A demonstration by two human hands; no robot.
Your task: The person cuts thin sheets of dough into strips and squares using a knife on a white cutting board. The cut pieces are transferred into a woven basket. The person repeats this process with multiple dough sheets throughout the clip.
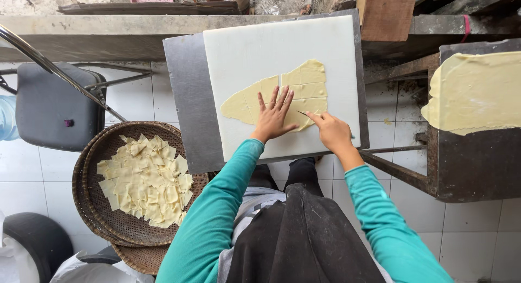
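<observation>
Two hands, left hand (274, 116) flat on dough sheet (282, 96), right hand (332, 132) gripping knife (309, 115)

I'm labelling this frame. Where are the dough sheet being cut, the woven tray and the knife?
dough sheet (304, 85), head view, scored upper part.
woven tray (100, 147), head view, bare left rim.
knife (305, 114), head view, blade tip.

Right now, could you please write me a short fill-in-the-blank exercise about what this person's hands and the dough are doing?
1. The left hand presses flat on the sheet of ____.
2. The right hand holds a thin ____.
3. The cut pieces lie in a round woven ____.
4. The cutting board is ____ in colour.

Missing words: dough; knife; basket; white
</observation>
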